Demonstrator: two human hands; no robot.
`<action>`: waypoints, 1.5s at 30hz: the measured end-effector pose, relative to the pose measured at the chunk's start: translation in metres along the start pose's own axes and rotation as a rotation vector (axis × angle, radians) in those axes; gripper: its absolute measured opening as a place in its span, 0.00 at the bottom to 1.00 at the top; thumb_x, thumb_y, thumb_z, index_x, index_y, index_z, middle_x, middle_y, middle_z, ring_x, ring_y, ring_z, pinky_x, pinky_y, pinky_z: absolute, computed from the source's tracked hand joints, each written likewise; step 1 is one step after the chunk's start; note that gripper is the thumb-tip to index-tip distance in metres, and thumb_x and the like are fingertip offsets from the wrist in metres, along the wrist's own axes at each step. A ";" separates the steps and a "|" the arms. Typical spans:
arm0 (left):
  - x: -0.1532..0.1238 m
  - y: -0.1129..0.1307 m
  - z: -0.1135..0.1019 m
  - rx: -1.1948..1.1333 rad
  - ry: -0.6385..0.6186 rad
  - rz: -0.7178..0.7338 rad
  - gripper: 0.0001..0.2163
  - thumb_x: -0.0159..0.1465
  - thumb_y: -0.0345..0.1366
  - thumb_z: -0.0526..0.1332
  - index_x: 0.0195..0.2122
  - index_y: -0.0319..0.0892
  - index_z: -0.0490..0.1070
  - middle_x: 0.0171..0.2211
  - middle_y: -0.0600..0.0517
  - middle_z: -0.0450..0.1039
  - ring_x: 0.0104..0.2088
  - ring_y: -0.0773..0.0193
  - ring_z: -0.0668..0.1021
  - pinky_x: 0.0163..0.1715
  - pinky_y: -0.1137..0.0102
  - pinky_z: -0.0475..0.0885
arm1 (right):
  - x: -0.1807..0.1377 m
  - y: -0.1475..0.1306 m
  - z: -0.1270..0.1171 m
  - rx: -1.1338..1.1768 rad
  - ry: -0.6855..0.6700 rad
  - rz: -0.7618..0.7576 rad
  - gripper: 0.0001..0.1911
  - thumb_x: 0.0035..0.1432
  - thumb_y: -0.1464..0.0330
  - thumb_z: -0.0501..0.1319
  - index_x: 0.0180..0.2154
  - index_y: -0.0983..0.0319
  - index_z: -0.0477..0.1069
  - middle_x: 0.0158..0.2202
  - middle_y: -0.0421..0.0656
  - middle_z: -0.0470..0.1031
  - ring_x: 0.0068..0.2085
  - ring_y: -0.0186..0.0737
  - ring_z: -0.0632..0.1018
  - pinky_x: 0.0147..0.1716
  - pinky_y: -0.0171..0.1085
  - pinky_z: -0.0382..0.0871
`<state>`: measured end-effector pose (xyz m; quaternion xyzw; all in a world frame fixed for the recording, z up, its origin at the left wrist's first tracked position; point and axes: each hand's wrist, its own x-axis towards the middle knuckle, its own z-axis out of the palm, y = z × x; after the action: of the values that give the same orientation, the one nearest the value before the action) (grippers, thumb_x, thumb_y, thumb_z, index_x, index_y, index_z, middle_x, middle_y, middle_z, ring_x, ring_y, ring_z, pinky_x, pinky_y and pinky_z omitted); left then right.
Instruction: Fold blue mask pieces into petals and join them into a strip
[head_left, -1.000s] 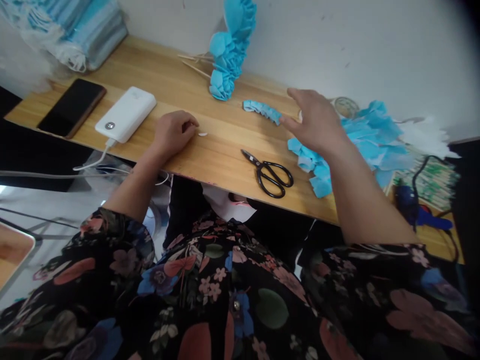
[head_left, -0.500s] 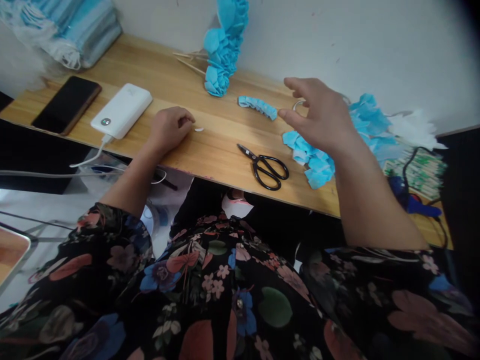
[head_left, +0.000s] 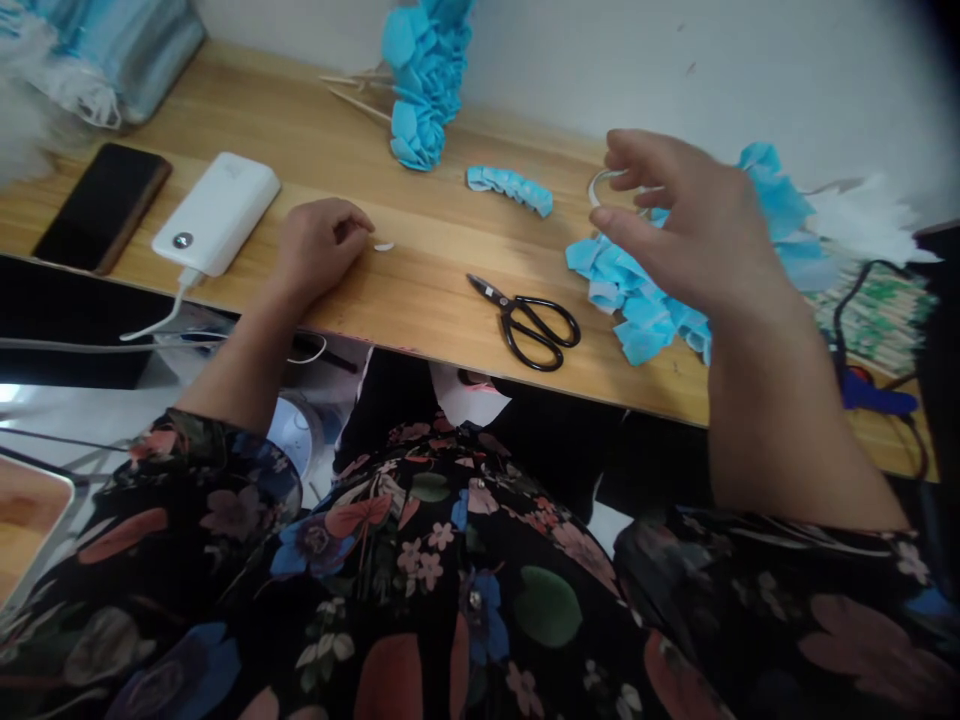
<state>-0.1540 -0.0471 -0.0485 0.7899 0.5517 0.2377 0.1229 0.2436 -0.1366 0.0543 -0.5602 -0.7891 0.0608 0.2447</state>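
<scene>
My right hand [head_left: 682, 215] hovers over the right part of the table, thumb and fingers apart with nothing between them. Behind its fingers shows part of a white ring-shaped thing [head_left: 598, 186], mostly covered by the hand. Below the hand lie crinkled light-blue pieces [head_left: 637, 300] of paper or thin cloth. A short pleated blue strip [head_left: 510, 187] lies left of the fingertips, apart from them. My left hand [head_left: 322, 240] rests on the table, its fingers curled in and seemingly holding nothing. A small white scrap [head_left: 384, 247] lies just beyond its fingertips.
Black-handled scissors [head_left: 525, 320] lie near the front edge. Blue ruffled flowers on sticks [head_left: 424, 100] stand against the wall. At left are a phone [head_left: 101, 210], a white power bank [head_left: 217, 215] with cable and folded blue bundles [head_left: 142, 50]. A blue-handled corded tool [head_left: 877, 392] lies at right.
My right hand has moved to the right, away from the pleated blue strip, uncovering more of the white ring. My left hand stays curled on the table. The view has shifted slightly.
</scene>
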 end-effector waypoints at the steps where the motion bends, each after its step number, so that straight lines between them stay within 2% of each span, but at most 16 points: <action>1: -0.001 0.000 0.000 -0.010 0.000 -0.006 0.11 0.67 0.37 0.60 0.43 0.43 0.81 0.36 0.48 0.80 0.38 0.56 0.79 0.43 0.59 0.71 | -0.001 0.001 -0.002 0.013 0.006 -0.010 0.32 0.67 0.51 0.64 0.69 0.50 0.69 0.65 0.47 0.79 0.60 0.56 0.83 0.58 0.56 0.79; 6: -0.004 0.004 -0.004 -0.015 -0.023 -0.052 0.09 0.69 0.39 0.60 0.43 0.45 0.80 0.35 0.51 0.79 0.39 0.60 0.77 0.43 0.60 0.70 | 0.004 -0.001 -0.002 0.056 0.012 -0.058 0.35 0.69 0.45 0.62 0.70 0.55 0.69 0.63 0.48 0.80 0.59 0.52 0.83 0.57 0.53 0.79; 11: -0.004 0.005 -0.005 -0.023 -0.024 -0.060 0.11 0.69 0.41 0.60 0.46 0.42 0.79 0.33 0.54 0.77 0.39 0.62 0.75 0.44 0.62 0.69 | 0.009 0.000 -0.001 0.076 0.006 -0.061 0.37 0.69 0.41 0.59 0.70 0.51 0.68 0.64 0.45 0.79 0.59 0.51 0.83 0.58 0.54 0.78; 16: -0.005 0.003 -0.004 -0.008 0.000 -0.033 0.11 0.67 0.38 0.60 0.43 0.44 0.81 0.37 0.49 0.80 0.38 0.58 0.78 0.44 0.60 0.71 | 0.006 0.005 -0.001 0.104 0.030 -0.094 0.35 0.69 0.44 0.62 0.71 0.49 0.68 0.64 0.45 0.80 0.59 0.50 0.83 0.58 0.53 0.79; 22: -0.007 0.008 -0.004 -0.004 0.013 -0.009 0.11 0.66 0.39 0.59 0.40 0.44 0.81 0.37 0.48 0.82 0.39 0.57 0.80 0.44 0.59 0.72 | 0.003 0.012 -0.007 0.134 0.111 -0.058 0.34 0.66 0.50 0.67 0.69 0.48 0.70 0.62 0.45 0.82 0.57 0.50 0.85 0.56 0.54 0.81; 26: -0.004 0.009 -0.005 -0.002 -0.011 -0.006 0.13 0.65 0.41 0.58 0.39 0.44 0.81 0.38 0.47 0.84 0.38 0.57 0.80 0.42 0.60 0.71 | 0.003 0.023 -0.009 0.127 0.121 -0.017 0.34 0.65 0.53 0.65 0.69 0.52 0.70 0.62 0.48 0.82 0.56 0.52 0.85 0.54 0.54 0.83; 29: -0.002 0.009 -0.008 -0.037 -0.038 -0.032 0.11 0.65 0.42 0.59 0.40 0.46 0.81 0.37 0.48 0.83 0.37 0.55 0.80 0.40 0.61 0.71 | 0.016 0.030 0.005 0.079 0.006 0.063 0.36 0.64 0.60 0.65 0.72 0.56 0.66 0.65 0.48 0.80 0.59 0.54 0.83 0.57 0.56 0.81; 32: 0.000 0.012 -0.011 -0.088 -0.030 -0.034 0.12 0.67 0.44 0.60 0.43 0.46 0.80 0.39 0.48 0.82 0.37 0.55 0.79 0.40 0.60 0.71 | 0.043 0.036 0.033 -0.028 -0.157 0.144 0.41 0.62 0.65 0.67 0.74 0.57 0.62 0.71 0.49 0.73 0.65 0.59 0.78 0.63 0.61 0.76; 36: -0.002 0.014 -0.012 -0.031 -0.089 0.068 0.16 0.66 0.49 0.65 0.46 0.44 0.81 0.39 0.46 0.79 0.40 0.53 0.79 0.44 0.60 0.72 | 0.083 0.047 0.074 -0.121 -0.261 0.136 0.43 0.62 0.65 0.69 0.75 0.59 0.62 0.75 0.51 0.66 0.73 0.64 0.70 0.71 0.63 0.66; 38: -0.004 0.014 -0.010 0.027 -0.112 0.116 0.16 0.66 0.49 0.65 0.46 0.45 0.82 0.40 0.45 0.79 0.44 0.51 0.78 0.46 0.59 0.71 | 0.098 0.053 0.088 -0.137 -0.275 0.144 0.43 0.61 0.65 0.69 0.75 0.61 0.61 0.75 0.53 0.67 0.73 0.65 0.70 0.71 0.63 0.66; 40: -0.007 0.014 -0.008 0.052 -0.105 0.130 0.13 0.67 0.48 0.65 0.44 0.46 0.82 0.40 0.45 0.79 0.45 0.50 0.78 0.47 0.59 0.71 | 0.105 0.055 0.096 -0.122 -0.262 0.170 0.44 0.61 0.65 0.69 0.75 0.61 0.61 0.72 0.53 0.72 0.70 0.63 0.74 0.68 0.61 0.69; 43: -0.007 0.014 -0.004 0.044 -0.093 0.123 0.09 0.68 0.45 0.65 0.40 0.47 0.81 0.40 0.46 0.79 0.45 0.51 0.78 0.47 0.60 0.71 | 0.105 0.050 0.101 -0.037 -0.257 0.176 0.43 0.59 0.67 0.68 0.74 0.62 0.62 0.66 0.52 0.79 0.65 0.59 0.79 0.65 0.57 0.73; 45: -0.004 0.015 -0.003 0.054 -0.097 0.116 0.08 0.68 0.42 0.64 0.38 0.46 0.81 0.40 0.45 0.80 0.45 0.50 0.78 0.47 0.60 0.71 | 0.101 0.041 0.102 0.021 -0.273 0.136 0.43 0.59 0.70 0.68 0.74 0.65 0.64 0.65 0.53 0.79 0.63 0.57 0.81 0.65 0.53 0.73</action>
<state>-0.1442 -0.0562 -0.0399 0.8341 0.5046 0.1910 0.1144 0.2065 -0.0115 -0.0183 -0.5963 -0.7745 0.1611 0.1362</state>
